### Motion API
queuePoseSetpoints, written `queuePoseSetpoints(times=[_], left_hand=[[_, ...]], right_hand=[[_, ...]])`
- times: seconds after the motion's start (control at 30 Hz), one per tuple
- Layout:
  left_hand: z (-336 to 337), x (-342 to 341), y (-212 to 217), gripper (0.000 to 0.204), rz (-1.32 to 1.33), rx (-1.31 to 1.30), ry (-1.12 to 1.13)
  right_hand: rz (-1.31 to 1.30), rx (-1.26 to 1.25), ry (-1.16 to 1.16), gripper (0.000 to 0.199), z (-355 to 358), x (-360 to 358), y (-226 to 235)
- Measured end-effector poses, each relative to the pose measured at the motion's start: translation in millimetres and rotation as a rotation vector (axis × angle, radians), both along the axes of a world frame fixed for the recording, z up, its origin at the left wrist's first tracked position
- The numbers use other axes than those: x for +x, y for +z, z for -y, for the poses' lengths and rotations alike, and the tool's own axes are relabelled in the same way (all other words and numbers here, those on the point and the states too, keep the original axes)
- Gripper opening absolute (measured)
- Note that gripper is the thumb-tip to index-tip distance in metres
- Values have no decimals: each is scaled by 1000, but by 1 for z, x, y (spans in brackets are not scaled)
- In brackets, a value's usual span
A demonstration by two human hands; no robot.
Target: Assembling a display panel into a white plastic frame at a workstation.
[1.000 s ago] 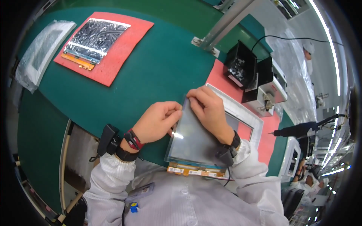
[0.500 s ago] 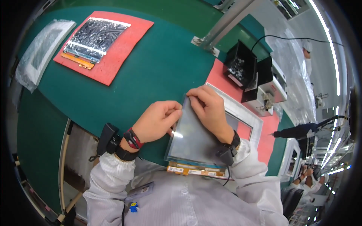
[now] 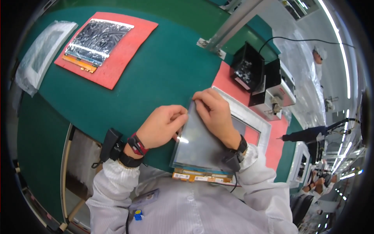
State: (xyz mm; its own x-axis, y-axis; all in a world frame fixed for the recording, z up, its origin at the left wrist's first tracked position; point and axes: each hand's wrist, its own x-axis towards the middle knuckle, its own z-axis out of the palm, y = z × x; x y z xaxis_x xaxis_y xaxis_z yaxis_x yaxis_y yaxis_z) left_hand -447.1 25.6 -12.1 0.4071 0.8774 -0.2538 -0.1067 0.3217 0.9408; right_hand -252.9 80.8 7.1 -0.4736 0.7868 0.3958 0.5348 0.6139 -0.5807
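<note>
A flat grey display panel (image 3: pixel 200 142) with an orange circuit strip (image 3: pixel 202 176) along its near edge lies before me, tilted in view. My left hand (image 3: pixel 161 126) is at the panel's left edge, fingers curled and pinched together at the rim. Around the far corner of the panel my right hand (image 3: pixel 214 115) is closed, thumb and fingertips pressed on it. Whether either pinch also holds a thin film cannot be made out. Under the panel's right side lies a white rectangular frame (image 3: pixel 265 134), resting on a pink foam mat (image 3: pixel 276 145).
Far left, a second panel (image 3: pixel 95 41) in crinkled film sits on a pink foam sheet (image 3: pixel 124 48), beside a bagged white frame (image 3: pixel 43 58). At right stand a black bin of screws (image 3: pixel 248 66), a white-and-black device (image 3: pixel 274 93) and a hanging electric screwdriver (image 3: pixel 306 135). People work farther right.
Both hands and the panel stay almost exactly where they were. In the background at right, a person's head has shifted slightly.
</note>
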Motion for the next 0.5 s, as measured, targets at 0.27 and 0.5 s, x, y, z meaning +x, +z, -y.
queuePoseSetpoints(times=[0.27,0.5], left_hand=[[0,0,-1,21,5,-7,5],[0,-1,-1,20,14,-9,-4]], right_hand=[[5,-32,30,12,0,1,2],[-31,-95,6,16,0,6,4]])
